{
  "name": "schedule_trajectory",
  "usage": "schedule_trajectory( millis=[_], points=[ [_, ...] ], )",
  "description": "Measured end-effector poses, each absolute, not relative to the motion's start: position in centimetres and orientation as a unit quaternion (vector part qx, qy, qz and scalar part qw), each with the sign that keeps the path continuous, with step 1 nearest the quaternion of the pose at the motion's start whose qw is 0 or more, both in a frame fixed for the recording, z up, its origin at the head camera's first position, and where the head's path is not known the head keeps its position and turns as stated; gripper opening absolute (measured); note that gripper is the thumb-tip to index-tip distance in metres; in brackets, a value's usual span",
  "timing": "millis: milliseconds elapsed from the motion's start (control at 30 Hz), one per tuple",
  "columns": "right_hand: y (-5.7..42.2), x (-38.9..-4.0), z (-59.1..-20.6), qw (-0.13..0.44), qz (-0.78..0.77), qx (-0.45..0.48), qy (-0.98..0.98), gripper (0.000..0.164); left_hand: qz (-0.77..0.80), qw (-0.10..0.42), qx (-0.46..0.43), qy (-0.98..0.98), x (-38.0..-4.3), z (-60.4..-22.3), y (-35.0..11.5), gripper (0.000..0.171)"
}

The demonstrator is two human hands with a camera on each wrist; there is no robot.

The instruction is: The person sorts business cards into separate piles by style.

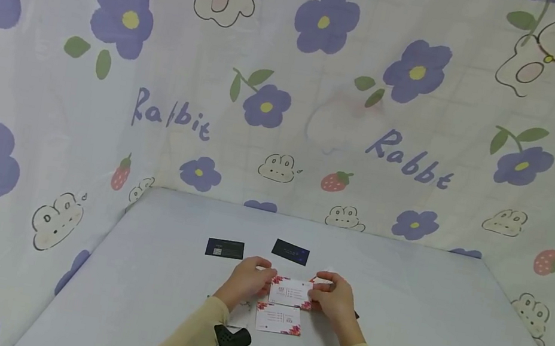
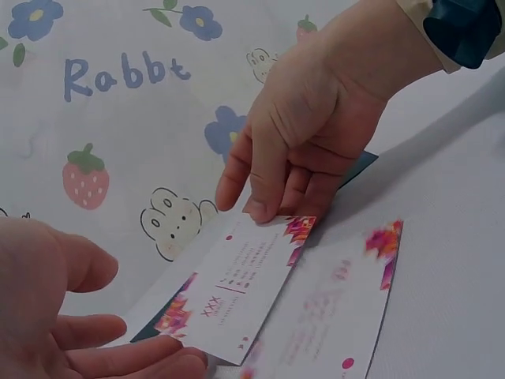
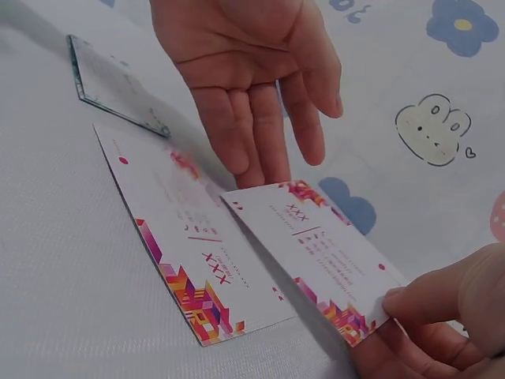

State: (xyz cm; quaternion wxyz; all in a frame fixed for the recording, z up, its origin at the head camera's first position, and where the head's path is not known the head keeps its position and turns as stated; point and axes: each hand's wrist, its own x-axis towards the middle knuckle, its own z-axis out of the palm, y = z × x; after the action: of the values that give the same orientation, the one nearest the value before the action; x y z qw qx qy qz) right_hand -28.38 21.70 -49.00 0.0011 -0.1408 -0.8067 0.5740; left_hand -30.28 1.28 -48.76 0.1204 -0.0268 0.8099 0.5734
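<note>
Nearest are two cream long sleeves with two black perforated wrist pieces, one at each wrist. Just beyond, on the white cloth-covered table, lies one white rectangular card with green-edged corners, partly covered by the left forearm. To its right lies one white rectangular card with red and purple corner prints. Just past that, one matching white card with a red-and-orange design is lifted between the two hands: the right hand pinches its right end between thumb and fingers, while the left hand has its fingers loose and extended at the other end, gripping nothing; whether they touch the card cannot be told. By the right hand, one red-and-white printed edge and one dark corner show, mostly hidden. Farther off lie two black rectangular cards, the left one and the right one, well apart. Behind everything hangs white fabric printed with purple flowers, rabbits, three strawberries and two purple words.
</note>
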Motion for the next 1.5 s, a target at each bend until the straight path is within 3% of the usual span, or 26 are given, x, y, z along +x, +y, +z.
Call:
schedule_trajectory(
  millis=[233,467,867,1100,1500],
  points=[
    [21.4,-28.5,-48.6,0.031,0.573,-0.124,-0.809,0.044,0.591,0.08,-0.009,0.803,-30.6,-48.8,1.2,0.038],
    [21.0,-28.2,-47.5,0.012,0.588,-0.123,-0.799,0.046,0.593,0.058,0.01,0.803,-30.5,-48.4,0.6,0.037],
    [20.8,-26.7,-46.7,-0.045,0.574,-0.107,-0.811,0.045,0.575,0.092,0.015,0.813,-29.1,-48.2,-0.9,0.033],
    [20.6,-25.8,-46.9,-0.049,0.549,-0.09,-0.829,0.041,0.566,0.107,0.028,0.817,-27.8,-48.2,-1.4,0.034],
    [20.3,-25.2,-48.5,-0.039,0.501,-0.085,-0.86,0.04,0.536,0.087,0.053,0.838,-26.7,-49.6,-1.1,0.039]
  ],
)
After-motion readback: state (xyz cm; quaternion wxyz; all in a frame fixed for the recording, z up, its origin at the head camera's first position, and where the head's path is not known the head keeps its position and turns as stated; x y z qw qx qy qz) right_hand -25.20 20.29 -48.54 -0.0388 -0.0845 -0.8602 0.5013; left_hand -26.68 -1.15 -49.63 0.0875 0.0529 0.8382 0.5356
